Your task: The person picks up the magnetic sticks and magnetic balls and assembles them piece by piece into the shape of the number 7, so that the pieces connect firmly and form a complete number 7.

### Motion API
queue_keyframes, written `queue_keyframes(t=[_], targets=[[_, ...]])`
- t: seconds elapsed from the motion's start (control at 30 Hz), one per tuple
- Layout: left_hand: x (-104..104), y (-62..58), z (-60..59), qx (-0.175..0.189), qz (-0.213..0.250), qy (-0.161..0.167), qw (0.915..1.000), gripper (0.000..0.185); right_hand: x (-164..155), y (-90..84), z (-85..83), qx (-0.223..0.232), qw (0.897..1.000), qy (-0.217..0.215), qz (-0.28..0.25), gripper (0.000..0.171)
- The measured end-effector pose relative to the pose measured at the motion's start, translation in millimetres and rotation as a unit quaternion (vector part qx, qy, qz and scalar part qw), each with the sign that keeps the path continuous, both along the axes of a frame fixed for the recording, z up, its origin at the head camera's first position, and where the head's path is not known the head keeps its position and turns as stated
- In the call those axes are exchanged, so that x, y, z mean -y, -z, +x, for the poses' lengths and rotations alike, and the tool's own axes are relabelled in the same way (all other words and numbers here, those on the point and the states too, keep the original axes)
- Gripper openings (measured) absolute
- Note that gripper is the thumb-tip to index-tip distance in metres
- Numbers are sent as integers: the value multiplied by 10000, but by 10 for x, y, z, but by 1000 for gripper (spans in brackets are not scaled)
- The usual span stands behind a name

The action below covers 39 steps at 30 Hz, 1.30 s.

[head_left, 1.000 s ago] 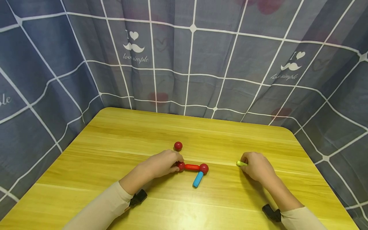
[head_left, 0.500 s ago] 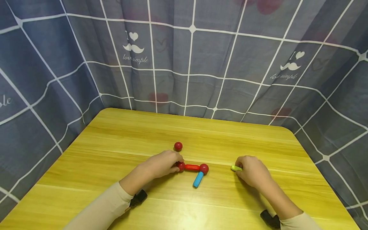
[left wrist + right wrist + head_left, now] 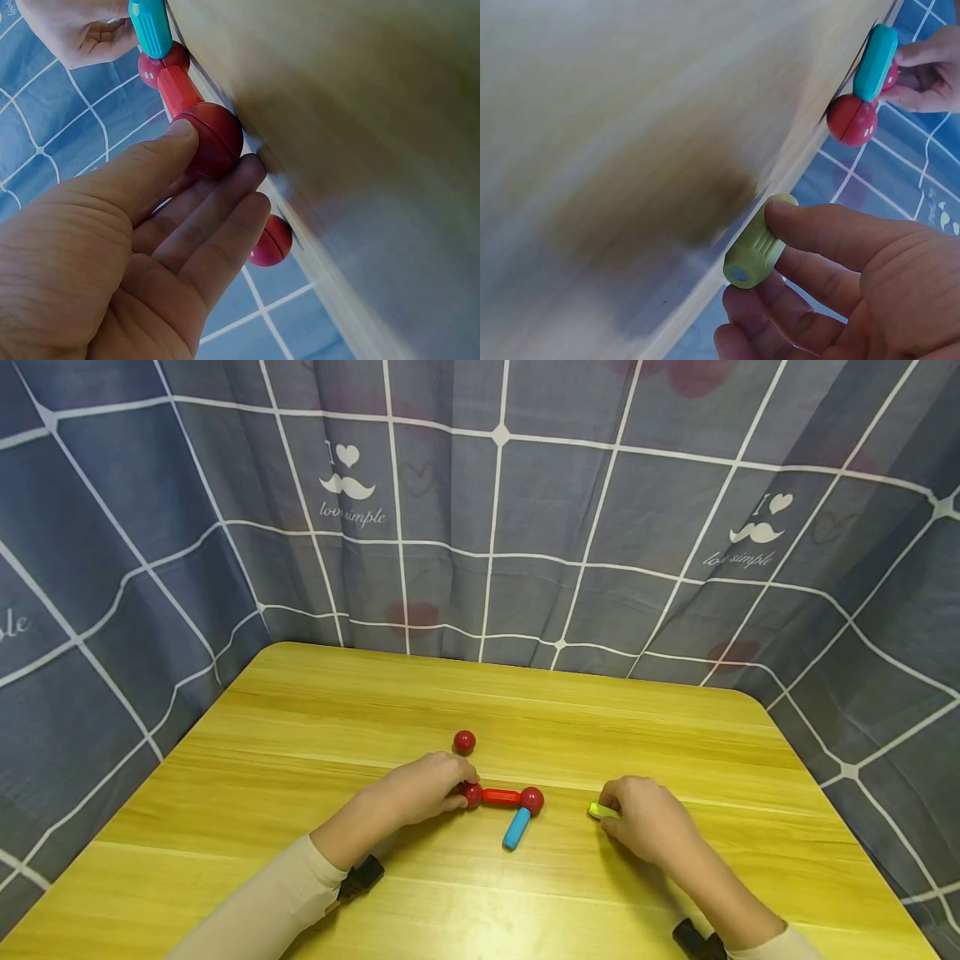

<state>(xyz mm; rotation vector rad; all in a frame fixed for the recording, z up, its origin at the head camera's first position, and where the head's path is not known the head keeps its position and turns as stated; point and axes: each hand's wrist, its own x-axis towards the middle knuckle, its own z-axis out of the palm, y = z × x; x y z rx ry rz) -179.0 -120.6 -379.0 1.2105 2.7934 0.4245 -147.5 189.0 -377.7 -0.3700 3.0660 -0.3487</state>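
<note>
My left hand [image 3: 427,787] pinches a red ball [image 3: 215,141] between thumb and fingers at the table's middle. A red rod [image 3: 501,797] joins that ball to a second red ball [image 3: 532,799] on its right. From the second ball a blue rod [image 3: 516,829] slants toward the front. To the right, my right hand [image 3: 651,818] pinches a short yellow-green rod [image 3: 756,247]; its near end shows a round silvery spot in the right wrist view. A gap separates this rod from the joined pieces.
A loose red ball [image 3: 464,742] lies just behind my left hand. The wooden table [image 3: 337,693] ends at the back against a grey-blue checked curtain [image 3: 450,485], which also hangs along both sides.
My right hand has moved left and slightly toward the front with the yellow-green rod, closer to the joined pieces. The left hand and the joined pieces have stayed in place.
</note>
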Motion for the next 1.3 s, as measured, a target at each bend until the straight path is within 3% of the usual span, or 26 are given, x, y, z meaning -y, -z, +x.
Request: queue_keyframes(t=[1.3], targets=[[9, 7, -2, -78, 58, 73, 9999, 12, 408, -8, 345, -165, 9961, -827, 247, 13]])
